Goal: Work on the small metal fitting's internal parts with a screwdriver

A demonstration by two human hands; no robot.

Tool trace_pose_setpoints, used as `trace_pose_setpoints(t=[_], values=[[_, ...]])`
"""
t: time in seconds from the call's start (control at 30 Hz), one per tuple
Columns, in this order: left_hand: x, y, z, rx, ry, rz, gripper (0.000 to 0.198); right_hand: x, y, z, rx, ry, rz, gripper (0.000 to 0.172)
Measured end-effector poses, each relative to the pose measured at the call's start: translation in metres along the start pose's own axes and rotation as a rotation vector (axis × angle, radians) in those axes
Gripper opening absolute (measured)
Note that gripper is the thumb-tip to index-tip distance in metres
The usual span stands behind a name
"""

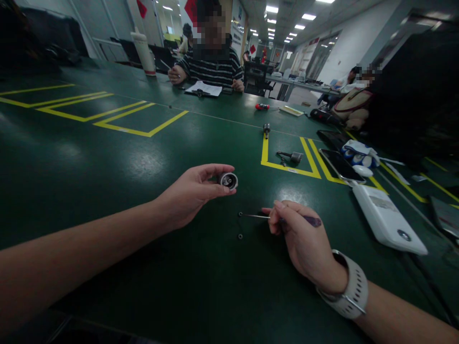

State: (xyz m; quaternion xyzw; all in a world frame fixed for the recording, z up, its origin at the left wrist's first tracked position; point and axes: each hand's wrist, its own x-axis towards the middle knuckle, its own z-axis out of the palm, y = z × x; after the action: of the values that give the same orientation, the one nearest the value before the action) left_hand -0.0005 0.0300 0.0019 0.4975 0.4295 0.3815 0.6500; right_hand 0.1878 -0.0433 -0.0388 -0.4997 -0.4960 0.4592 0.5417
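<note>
My left hand (193,193) pinches a small round metal part (228,180) between thumb and fingers, its open face turned toward me, a little above the green table (107,191). My right hand (301,236), with a pale watch on the wrist, grips a thin screwdriver (283,218) with a dark purple handle. Its tip points left and touches a small dark screw (240,214) lying on the table. A second small screw (240,236) lies just below it.
A yellow-marked box holds a metal piece with a shaft (292,156); another small metal part (266,128) stands above it. A white device (387,220), phones (340,165) and a red screwdriver (262,107) lie right. A person in a striped shirt (211,67) sits opposite.
</note>
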Motion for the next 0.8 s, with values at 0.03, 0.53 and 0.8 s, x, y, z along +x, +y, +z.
trace_pose_setpoints(t=[0.03, 0.53, 0.8], values=[[0.000, 0.000, 0.000, -0.023, -0.004, 0.003, 0.041, 0.000, 0.001, 0.000, -0.022, -0.009, -0.009, 0.030], [-0.014, -0.004, 0.008, -0.129, -0.142, -0.032, 0.029, -0.001, -0.040, -0.003, -0.545, -0.048, 0.015, 0.035], [-0.017, -0.008, 0.012, 0.013, -0.176, 0.001, 0.025, 0.017, -0.034, -0.011, -0.277, -0.005, 0.259, 0.030]])
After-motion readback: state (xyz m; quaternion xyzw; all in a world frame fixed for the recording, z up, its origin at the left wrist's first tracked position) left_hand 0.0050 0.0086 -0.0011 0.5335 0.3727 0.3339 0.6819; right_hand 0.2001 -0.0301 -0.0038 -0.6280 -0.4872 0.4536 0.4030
